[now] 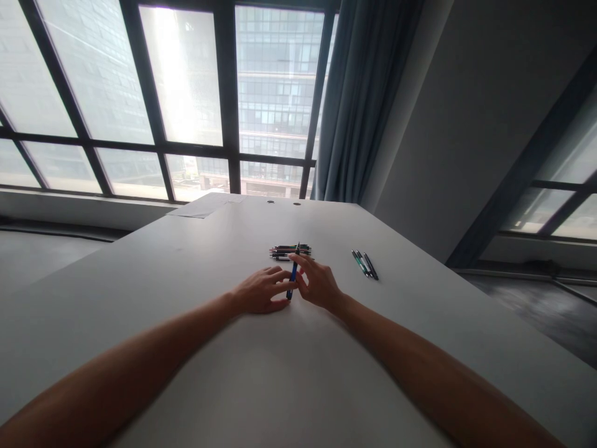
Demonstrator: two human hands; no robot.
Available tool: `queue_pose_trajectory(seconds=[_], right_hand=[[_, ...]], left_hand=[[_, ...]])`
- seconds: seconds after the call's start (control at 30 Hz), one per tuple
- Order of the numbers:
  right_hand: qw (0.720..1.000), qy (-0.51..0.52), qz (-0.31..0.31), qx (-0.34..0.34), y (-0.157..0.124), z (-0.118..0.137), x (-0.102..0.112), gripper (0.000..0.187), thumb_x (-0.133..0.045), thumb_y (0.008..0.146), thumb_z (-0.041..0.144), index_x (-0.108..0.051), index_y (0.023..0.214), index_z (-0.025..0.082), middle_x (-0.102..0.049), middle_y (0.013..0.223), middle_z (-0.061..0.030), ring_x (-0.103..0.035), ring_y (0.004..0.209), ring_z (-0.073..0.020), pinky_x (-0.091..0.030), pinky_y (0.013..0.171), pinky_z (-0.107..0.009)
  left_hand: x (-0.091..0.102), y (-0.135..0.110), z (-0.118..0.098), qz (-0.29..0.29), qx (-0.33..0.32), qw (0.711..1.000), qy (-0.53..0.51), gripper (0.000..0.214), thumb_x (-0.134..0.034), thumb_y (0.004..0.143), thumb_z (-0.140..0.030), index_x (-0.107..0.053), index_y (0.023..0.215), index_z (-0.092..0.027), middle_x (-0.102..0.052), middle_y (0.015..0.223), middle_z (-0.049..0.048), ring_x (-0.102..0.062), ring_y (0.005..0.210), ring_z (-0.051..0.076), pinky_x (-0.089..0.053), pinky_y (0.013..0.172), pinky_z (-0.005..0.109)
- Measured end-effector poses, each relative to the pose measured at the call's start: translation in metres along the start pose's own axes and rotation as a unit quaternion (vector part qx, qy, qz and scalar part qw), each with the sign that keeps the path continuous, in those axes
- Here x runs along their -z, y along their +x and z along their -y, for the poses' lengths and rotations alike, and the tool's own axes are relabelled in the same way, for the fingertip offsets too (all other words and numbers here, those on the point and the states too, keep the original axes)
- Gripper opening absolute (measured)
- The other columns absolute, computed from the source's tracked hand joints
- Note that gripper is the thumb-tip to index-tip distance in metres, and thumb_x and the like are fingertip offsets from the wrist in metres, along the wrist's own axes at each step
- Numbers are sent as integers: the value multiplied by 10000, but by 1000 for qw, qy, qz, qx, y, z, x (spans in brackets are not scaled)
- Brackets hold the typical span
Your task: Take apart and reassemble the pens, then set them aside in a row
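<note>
A blue pen (pixel 293 274) with dark ends is held between my two hands, its upper end tilted slightly right and away from me. My left hand (pixel 265 290) has its fingertips and thumb around the lower part of the pen. My right hand (pixel 319 281) pinches the pen from the right, with the index finger near its upper end. Just beyond my hands lies a pile of several pens (pixel 284 252), partly covered by the fingers and the blue pen. To the right, a small group of pens (pixel 365 264), dark and green, lies side by side.
The white table (pixel 196 367) stretches away toward the windows. A sheet of paper (pixel 198 208) lies at its far left, and two dark round holes (pixel 297 204) are near the far edge. A blue curtain (pixel 359 106) hangs behind the table.
</note>
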State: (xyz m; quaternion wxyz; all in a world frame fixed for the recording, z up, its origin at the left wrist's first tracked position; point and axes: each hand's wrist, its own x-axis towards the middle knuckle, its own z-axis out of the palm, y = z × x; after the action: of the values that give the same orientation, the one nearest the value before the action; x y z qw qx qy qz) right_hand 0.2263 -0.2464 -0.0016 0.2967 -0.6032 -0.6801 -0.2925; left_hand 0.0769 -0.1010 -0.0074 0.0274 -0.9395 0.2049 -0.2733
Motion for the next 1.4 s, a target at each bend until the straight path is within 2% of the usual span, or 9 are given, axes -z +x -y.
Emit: queue_pose_trajectory(seconds=[0.37, 0.53, 0.63, 0.73, 0.83, 0.93, 1.0, 1.17, 1.4], right_hand=[[999, 30, 15, -19, -1, -4, 1, 346, -400, 891, 139, -452, 1228, 196, -658, 1095, -95, -612, 667, -129, -471, 526, -234], [974, 131, -98, -160, 9, -31, 15, 314, -389, 880, 225, -499, 1174, 204, -610, 1071, -78, -624, 764, -153, -518, 597, -262], [935, 159, -148, -281, 14, -65, 33, 309, -390, 870, 264, -524, 1138, 186, -610, 985, -59, -609, 614, -120, -498, 526, -245], [912, 122, -139, -366, 7, -106, 53, 380, -421, 831, 251, -511, 1195, 186, -638, 1007, -66, -573, 502, -102, -476, 489, -246], [893, 51, -131, -427, -14, -147, 70, 509, -518, 780, 241, -463, 1280, 163, -692, 959, -68, -584, 517, -123, -503, 581, -269], [864, -87, -94, -487, -43, -180, 80, 313, -587, 721, 196, -648, 1021, 132, -709, 920, -104, -646, 754, -186, -496, 768, -289], [835, -131, -44, -533, -61, -194, 81, 292, -589, 705, 149, -685, 978, 110, -716, 897, -128, -655, 829, -214, -482, 809, -298], [806, -164, 62, -566, -83, -200, 76, 274, -631, 697, 178, -728, 950, 135, -725, 919, -133, -664, 865, -237, -480, 756, -290], [786, -183, 75, -585, -82, -189, 76, 166, -662, 664, 181, -724, 812, 138, -699, 798, -136, -643, 746, -227, -455, 635, -298]], left_hand=[[4, 1, -2, 37, 32, 999, -4, 407, -462, 941, -406, -489, 1320, -261, -542, 1274, 107, -567, 1064, 235, -537, 860, 376], [4, 1, -3, 38, 89, 995, -2, 540, -488, 925, -413, -352, 1421, -252, -464, 1398, 115, -517, 1183, 277, -516, 926, 438], [3, 1, -3, 42, 102, 994, -14, 531, -462, 937, -400, -337, 1430, -246, -474, 1392, 117, -526, 1178, 268, -514, 926, 435], [2, 1, -2, 43, 110, 993, -29, 491, -444, 944, -381, -371, 1408, -238, -513, 1352, 116, -549, 1149, 251, -514, 923, 422], [2, 1, -2, 44, 122, 991, -39, 454, -439, 945, -370, -415, 1375, -227, -547, 1308, 112, -564, 1124, 241, -513, 917, 410], [2, 0, -1, 52, 137, 988, -43, 418, -427, 947, -371, -458, 1337, -222, -574, 1270, 105, -579, 1098, 235, -517, 900, 397], [3, 0, -1, 54, 143, 987, -46, 399, -416, 951, -372, -481, 1313, -218, -589, 1245, 103, -586, 1084, 230, -520, 885, 385], [3, -1, -1, 50, 138, 988, -51, 356, -400, 952, -360, -540, 1237, -199, -617, 1180, 105, -592, 1047, 218, -519, 875, 367], [2, 0, 0, 46, 134, 989, -52, 322, -399, 953, -349, -573, 1176, -195, -628, 1160, 97, -591, 1037, 211, -523, 861, 354]])
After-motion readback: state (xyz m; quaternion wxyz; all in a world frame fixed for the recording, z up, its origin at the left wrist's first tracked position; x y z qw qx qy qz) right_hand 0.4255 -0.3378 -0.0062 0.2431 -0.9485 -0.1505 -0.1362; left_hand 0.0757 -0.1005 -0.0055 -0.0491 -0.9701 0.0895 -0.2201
